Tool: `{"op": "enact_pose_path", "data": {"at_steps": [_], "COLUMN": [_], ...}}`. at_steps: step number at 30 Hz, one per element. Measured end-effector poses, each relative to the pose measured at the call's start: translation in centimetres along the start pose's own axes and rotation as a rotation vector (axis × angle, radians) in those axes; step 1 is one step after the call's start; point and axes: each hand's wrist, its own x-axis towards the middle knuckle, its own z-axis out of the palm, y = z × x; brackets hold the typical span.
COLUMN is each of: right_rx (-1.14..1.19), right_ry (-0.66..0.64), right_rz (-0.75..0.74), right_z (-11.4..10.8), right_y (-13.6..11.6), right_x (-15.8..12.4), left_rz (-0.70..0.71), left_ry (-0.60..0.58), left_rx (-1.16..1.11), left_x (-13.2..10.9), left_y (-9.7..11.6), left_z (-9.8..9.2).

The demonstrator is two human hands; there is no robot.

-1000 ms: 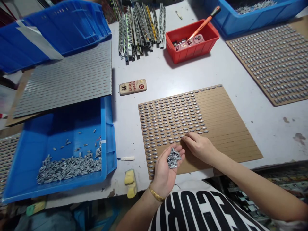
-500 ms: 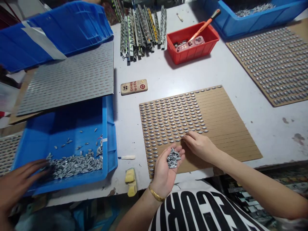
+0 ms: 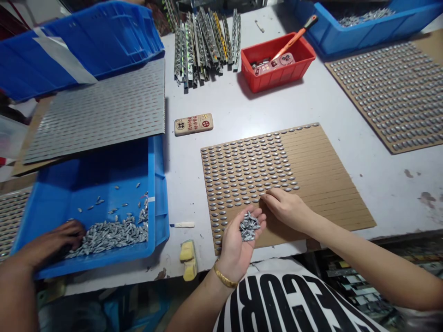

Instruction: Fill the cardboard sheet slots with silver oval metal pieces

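Observation:
In my palm-up left hand (image 3: pixel 238 235) lies a heap of small grey pointed oval pieces (image 3: pixel 249 226), with the fingers curled up around it. The hand is over the near left part of a brown cardboard sheet (image 3: pixel 328 184). Rows of the same grey ovals (image 3: pixel 245 166) cover the sheet's left half; lined bare cardboard shows on the right. My right hand (image 3: pixel 287 207) rests on the sheet, its thumb and fingertips pinched together at the end of a row. Whatever is between those fingertips is hidden.
Another person's hand (image 3: pixel 65 237) reaches into a blue bin (image 3: pixel 157 193) of loose ovals at left. A red box (image 3: pixel 277 78) with an orange-handled tool, a patterned phone-like case (image 3: pixel 194 124), yellow blocks (image 3: pixel 188 260), metal strips (image 3: pixel 207 44) and a filled sheet (image 3: pixel 391 97) surround the work.
The other person's hand has moved right and deeper into the blue bin, its fingers now curled at the loose pieces. My own hands stay nearly still.

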Motion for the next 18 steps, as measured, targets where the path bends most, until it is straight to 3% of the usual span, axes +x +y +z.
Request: {"op": "enact_pose_path", "data": {"at_steps": [6, 18], "right_rx": [-0.015, -0.010], "right_ry": [0.017, 0.003], "right_rz": [-0.067, 0.072], "right_z": [-0.13, -0.58], "right_y": [-0.07, -0.87], "right_x": [-0.14, 0.25], "left_rz": [-0.006, -0.022], "left_ry": [0.008, 0.024], "left_rx": [-0.008, 0.003], "left_x": [0.04, 0.06], "left_y": [0.10, 0.28], "left_z": [0.02, 0.53]}}
